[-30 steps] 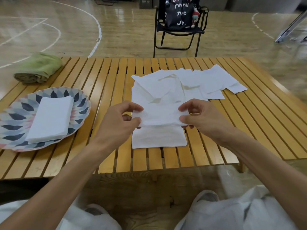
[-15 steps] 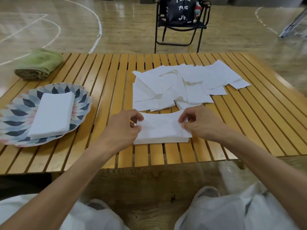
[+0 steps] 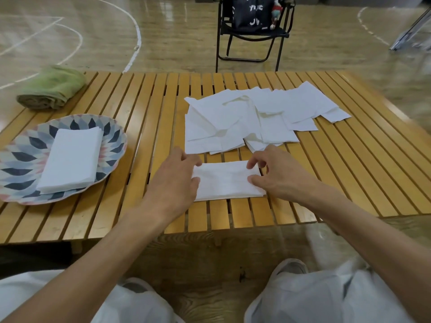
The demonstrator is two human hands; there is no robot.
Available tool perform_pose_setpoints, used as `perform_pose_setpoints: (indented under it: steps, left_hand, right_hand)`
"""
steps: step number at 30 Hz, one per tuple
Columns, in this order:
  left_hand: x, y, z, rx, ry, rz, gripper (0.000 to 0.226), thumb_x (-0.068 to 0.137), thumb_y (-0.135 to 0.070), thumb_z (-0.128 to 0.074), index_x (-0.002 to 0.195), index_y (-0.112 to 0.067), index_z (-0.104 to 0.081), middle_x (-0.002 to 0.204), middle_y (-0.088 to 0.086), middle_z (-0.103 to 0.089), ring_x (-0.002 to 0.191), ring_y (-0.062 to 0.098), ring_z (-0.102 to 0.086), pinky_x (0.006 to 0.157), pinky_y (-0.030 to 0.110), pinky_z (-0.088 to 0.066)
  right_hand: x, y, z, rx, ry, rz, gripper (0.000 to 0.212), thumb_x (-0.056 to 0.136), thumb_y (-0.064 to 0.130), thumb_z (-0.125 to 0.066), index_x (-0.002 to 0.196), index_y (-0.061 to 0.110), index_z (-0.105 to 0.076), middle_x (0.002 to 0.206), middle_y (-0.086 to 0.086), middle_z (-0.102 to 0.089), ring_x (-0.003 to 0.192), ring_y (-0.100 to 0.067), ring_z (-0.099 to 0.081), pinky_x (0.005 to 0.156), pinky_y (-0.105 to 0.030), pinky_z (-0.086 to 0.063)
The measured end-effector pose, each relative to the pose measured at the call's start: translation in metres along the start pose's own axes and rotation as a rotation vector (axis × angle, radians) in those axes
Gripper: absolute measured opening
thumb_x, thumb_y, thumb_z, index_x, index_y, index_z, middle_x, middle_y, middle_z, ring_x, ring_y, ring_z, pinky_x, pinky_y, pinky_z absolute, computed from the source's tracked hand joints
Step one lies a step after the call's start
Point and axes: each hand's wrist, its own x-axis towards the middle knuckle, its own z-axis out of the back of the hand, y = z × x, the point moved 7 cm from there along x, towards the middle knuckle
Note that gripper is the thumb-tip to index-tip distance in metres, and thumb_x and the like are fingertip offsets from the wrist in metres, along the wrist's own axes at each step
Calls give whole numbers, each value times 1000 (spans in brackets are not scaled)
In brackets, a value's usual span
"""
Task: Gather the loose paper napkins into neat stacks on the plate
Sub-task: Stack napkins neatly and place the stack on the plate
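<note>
Napkins: folded bundle (image 3: 227, 180), lifted a second ago, now flat on slatted table (image 3: 149, 127) | left hand (image 3: 173, 183) and right hand (image 3: 275, 176) pinch its ends, fingers curled | loose pile (image 3: 251, 117) behind; plate (image 3: 23, 157) holds first stack (image 3: 71, 157) | likely transfer next.

Glossy wooden gym floor (image 3: 163, 31) with white court lines, black folding chair (image 3: 251, 36), slatted wooden table (image 3: 349, 171)
</note>
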Motion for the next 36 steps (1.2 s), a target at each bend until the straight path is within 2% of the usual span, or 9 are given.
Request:
perform_pose_setpoints:
  steps: [3, 7, 11, 15, 20, 24, 28, 32, 36]
  left_hand:
    - [-8, -26, -4, -9, 19, -166, 31, 97, -25, -58, 128, -26, -59, 128, -7, -50, 117, 14, -48, 100, 32, -43]
    - [-13, -41, -22, 52, 115, -245, 39, 102, -27, -50, 140, -25, -50, 148, -4, -45, 136, 16, -38, 113, 35, -30]
    - [-12, -33, -36, 148, 196, -233, 47, 104, -33, -43, 149, -25, -35, 159, -3, -30, 147, 15, -21, 119, 34, -20]
    - [-12, -30, -40, 170, 222, -218, 49, 104, -36, -40, 151, -27, -29, 161, -3, -24, 148, 15, -17, 119, 35, -18]
    - [-4, -35, -43, 159, 237, -200, 51, 103, -38, -42, 151, -31, -27, 161, -7, -22, 148, 14, -17, 119, 35, -18]
    - [5, -47, -48, 152, 240, -211, 51, 102, -39, -44, 150, -31, -29, 160, -8, -23, 147, 13, -18, 120, 36, -17]
    - [13, -57, -53, 161, 251, -222, 51, 102, -40, -43, 150, -32, -29, 160, -9, -24, 147, 12, -18, 119, 36, -19]
    - [16, -58, -54, 177, 255, -222, 52, 101, -41, -45, 149, -34, -29, 159, -11, -24, 146, 11, -19, 119, 36, -20]
    - [12, -59, -52, 173, 239, -229, 52, 101, -43, -44, 149, -37, -26, 159, -14, -21, 146, 8, -16, 119, 33, -16]
  right_hand:
    - [-2, 7, -8, 25, 44, 84, 20, 89, 39, -72, 107, 37, -63, 115, 13, -50, 95, -3, -53, 72, -16, -39]
    - [-4, 9, -23, -47, 110, 130, 28, 91, 42, -68, 118, 36, -63, 133, 12, -48, 118, -9, -46, 96, -28, -41]
    - [-5, 9, -25, -102, 111, 137, 34, 92, 43, -67, 124, 35, -61, 139, 9, -47, 128, -14, -42, 107, -34, -37]
    - [-4, 8, -24, -112, 138, 135, 39, 91, 45, -67, 128, 35, -58, 142, 8, -45, 133, -14, -38, 111, -36, -33]
    - [5, -9, -4, 30, 92, 26, 33, 93, 43, -66, 124, 34, -59, 139, 9, -49, 128, -11, -44, 98, -27, -33]
    - [22, -40, 28, 72, 33, -82, 27, 95, 42, -64, 121, 33, -61, 135, 9, -51, 122, -12, -49, 89, -28, -34]
    - [55, -88, 62, 88, -88, -172, 25, 98, 30, -60, 121, 22, -65, 134, 2, -57, 114, -12, -53, 87, -27, -38]
    - [91, -140, 90, 92, -294, -309, 24, 98, 12, -55, 115, 4, -69, 122, -10, -67, 106, -24, -63, 83, -30, -50]
    - [120, -174, 99, 33, -341, -391, 30, 96, 13, -56, 118, -6, -62, 122, -17, -63, 112, -33, -59, 90, -39, -48]
